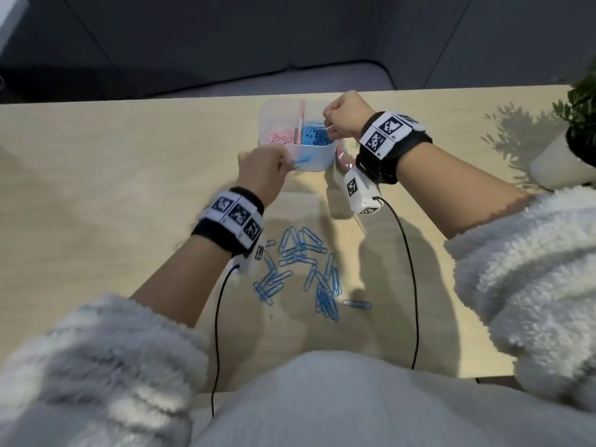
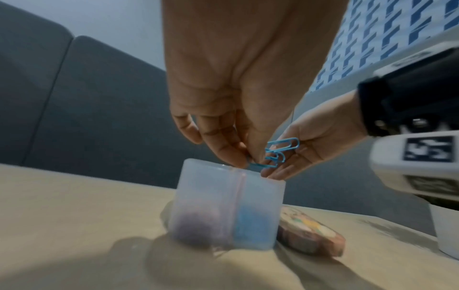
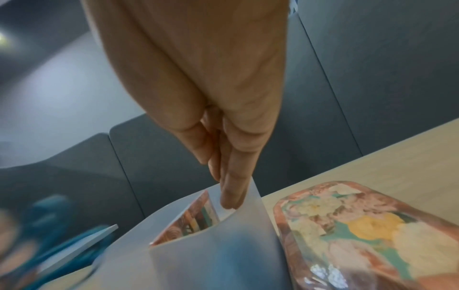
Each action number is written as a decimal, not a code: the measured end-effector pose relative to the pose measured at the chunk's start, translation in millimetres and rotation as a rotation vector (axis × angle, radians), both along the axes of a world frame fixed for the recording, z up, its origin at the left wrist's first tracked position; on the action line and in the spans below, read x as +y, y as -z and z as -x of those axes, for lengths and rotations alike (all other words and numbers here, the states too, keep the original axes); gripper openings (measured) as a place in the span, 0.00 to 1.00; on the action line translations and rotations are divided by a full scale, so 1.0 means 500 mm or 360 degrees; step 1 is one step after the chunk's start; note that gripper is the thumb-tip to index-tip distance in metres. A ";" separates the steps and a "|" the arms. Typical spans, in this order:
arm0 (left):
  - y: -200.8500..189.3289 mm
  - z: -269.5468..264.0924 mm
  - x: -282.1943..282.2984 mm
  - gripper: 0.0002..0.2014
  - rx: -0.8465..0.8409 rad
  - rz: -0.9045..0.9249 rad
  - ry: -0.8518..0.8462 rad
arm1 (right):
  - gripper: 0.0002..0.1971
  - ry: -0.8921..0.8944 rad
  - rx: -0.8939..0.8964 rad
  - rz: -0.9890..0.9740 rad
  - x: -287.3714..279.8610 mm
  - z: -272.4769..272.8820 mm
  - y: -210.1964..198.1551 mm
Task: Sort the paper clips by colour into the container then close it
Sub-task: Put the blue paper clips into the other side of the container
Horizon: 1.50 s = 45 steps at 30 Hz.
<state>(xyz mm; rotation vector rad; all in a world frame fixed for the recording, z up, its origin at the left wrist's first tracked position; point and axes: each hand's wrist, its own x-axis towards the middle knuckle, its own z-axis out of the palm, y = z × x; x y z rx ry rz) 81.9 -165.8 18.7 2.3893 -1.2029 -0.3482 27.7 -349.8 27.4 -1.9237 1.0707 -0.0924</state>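
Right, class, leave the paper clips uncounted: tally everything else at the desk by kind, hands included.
Hands: 2 (left hand pinching blue clips, right hand)
Container: 1
Patterned lid: 1
Plant pot: 1
Total: 5

Pale wood-look surface [image 1: 96, 175], pretty matte, with sharp shadows all over it, so lit hard from above. Behind its far edge, dark grey upholstered seating [image 1: 180, 43], split into padded panels by seams. Above the cushions in the wrist views, plain light grey wall [image 3: 44, 82] with a bright glare spot top left. Off at the right edge, potted plant [image 1: 577, 124] in a white pot, leafy shadow thrown to its left.
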 end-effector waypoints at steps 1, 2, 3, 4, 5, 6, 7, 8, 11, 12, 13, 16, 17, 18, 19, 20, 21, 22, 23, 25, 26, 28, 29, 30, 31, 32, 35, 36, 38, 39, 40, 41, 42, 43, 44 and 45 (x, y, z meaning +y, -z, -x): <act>-0.008 -0.004 -0.027 0.08 -0.0005 -0.0013 -0.0024 | 0.16 0.0034 -0.0050 0.0025 0.006 0.008 -0.004; -0.013 -0.009 -0.053 0.09 -0.0007 -0.0036 -0.0049 | 0.16 0.0074 -0.0130 0.0035 0.012 0.022 -0.005; -0.016 -0.013 -0.079 0.09 -0.0024 -0.0063 -0.0067 | 0.14 0.0102 -0.0226 0.0020 0.022 0.039 -0.007; -0.018 -0.017 -0.103 0.09 -0.0049 -0.0089 -0.0080 | 0.13 0.0117 -0.0316 -0.0016 0.033 0.060 -0.009; -0.017 -0.021 -0.126 0.10 -0.0081 -0.0116 -0.0086 | 0.10 0.0119 -0.0395 -0.0083 0.044 0.084 -0.006; -0.015 -0.025 -0.146 0.11 -0.0112 -0.0139 -0.0089 | 0.09 0.0115 -0.0452 -0.0178 0.055 0.110 -0.003; -0.011 -0.030 -0.162 0.12 -0.0127 -0.0158 -0.0083 | 0.10 0.0108 -0.0484 -0.0270 0.065 0.135 0.004; -0.007 -0.033 -0.174 0.12 -0.0127 -0.0177 -0.0071 | 0.11 0.0093 -0.0477 -0.0322 0.074 0.160 0.011; 0.009 -0.033 -0.194 0.11 -0.0163 -0.0265 0.0000 | 0.12 -0.0025 -0.0324 -0.0291 0.104 0.235 0.037; 0.009 -0.029 -0.192 0.12 -0.0198 -0.0273 0.0025 | 0.13 -0.0076 -0.0261 -0.0265 0.116 0.260 0.046; 0.006 -0.024 -0.183 0.13 -0.0230 -0.0243 0.0047 | 0.15 -0.0131 -0.0212 -0.0238 0.129 0.286 0.054; 0.008 0.001 -0.107 0.12 -0.0296 -0.0003 0.0197 | 0.17 -0.0415 -0.0021 -0.0084 0.171 0.360 0.081; 0.019 0.009 -0.069 0.10 -0.0272 0.0056 0.0268 | 0.16 -0.0549 0.0070 -0.0067 0.184 0.385 0.093; 0.035 0.016 -0.025 0.08 -0.0210 0.0056 0.0320 | 0.16 -0.0664 0.0159 -0.0100 0.197 0.409 0.105; 0.053 0.022 0.020 0.08 -0.0141 -0.0001 0.0344 | 0.16 -0.0752 0.0234 -0.0160 0.210 0.430 0.119; 0.072 0.026 0.067 0.09 -0.0082 -0.0097 0.0341 | 0.17 -0.0814 0.0300 -0.0197 0.223 0.446 0.130; 0.093 0.028 0.111 0.10 -0.0046 -0.0204 0.0317 | 0.17 -0.0860 0.0345 -0.0200 0.236 0.456 0.139; 0.111 0.031 0.149 0.12 -0.0029 -0.0302 0.0289 | 0.17 -0.0899 0.0364 -0.0179 0.249 0.460 0.145; 0.126 0.032 0.180 0.13 -0.0001 -0.0374 0.0262 | 0.16 -0.0931 0.0360 -0.0148 0.261 0.459 0.149; 0.143 0.042 0.220 0.13 0.0120 -0.0390 0.0181 | 0.14 -0.0976 0.0302 -0.0049 0.283 0.446 0.155; 0.146 0.050 0.228 0.12 0.0176 -0.0352 0.0138 | 0.12 -0.0974 0.0271 0.0009 0.292 0.434 0.157; 0.149 0.072 0.228 0.10 0.0239 -0.0278 0.0122 | 0.07 -0.0931 0.0209 0.0038 0.303 0.401 0.159; 0.150 0.087 0.225 0.09 0.0258 -0.0264 0.0159 | 0.08 -0.0908 0.0194 0.0004 0.306 0.383 0.159; 0.151 0.101 0.222 0.09 0.0276 -0.0264 0.0211 | 0.08 -0.0890 0.0193 -0.0028 0.308 0.367 0.157; 0.151 0.113 0.221 0.10 0.0290 -0.0268 0.0252 | 0.07 -0.0865 0.0206 -0.0029 0.308 0.355 0.155; 0.149 0.118 0.224 0.11 0.0309 -0.0275 0.0271 | 0.07 -0.0828 0.0211 0.0012 0.307 0.349 0.152; 0.137 0.103 0.259 0.26 0.0404 -0.0363 0.0228 | 0.23 -0.0727 0.0263 0.0201 0.308 0.360 0.143; 0.133 0.096 0.274 0.32 0.0443 -0.0420 0.0224 | 0.31 -0.0731 0.0315 0.0249 0.311 0.367 0.142; 0.127 0.096 0.289 0.39 0.0497 -0.0481 0.0229 | 0.44 -0.0779 0.0422 0.0303 0.325 0.377 0.139; 0.126 0.102 0.288 0.38 0.0519 -0.0472 0.0224 | 0.50 -0.0808 0.0471 0.0332 0.334 0.377 0.139; 0.125 0.111 0.281 0.36 0.0529 -0.0453 0.0219 | 0.54 -0.0844 0.0508 0.0372 0.342 0.373 0.140; 0.125 0.119 0.272 0.34 0.0527 -0.0429 0.0228 | 0.56 -0.0874 0.0533 0.0413 0.348 0.365 0.141; 0.126 0.127 0.262 0.32 0.0527 -0.0402 0.0251 | 0.57 -0.0888 0.0541 0.0441 0.353 0.355 0.144; 0.128 0.133 0.250 0.31 0.0537 -0.0379 0.0274 | 0.54 -0.0883 0.0528 0.0462 0.354 0.344 0.147; 0.129 0.137 0.238 0.30 0.0549 -0.0361 0.0291 | 0.50 -0.0861 0.0506 0.0479 0.354 0.333 0.150; 0.129 0.141 0.227 0.30 0.0551 -0.0345 0.0297 | 0.44 -0.0833 0.0486 0.0498 0.351 0.323 0.152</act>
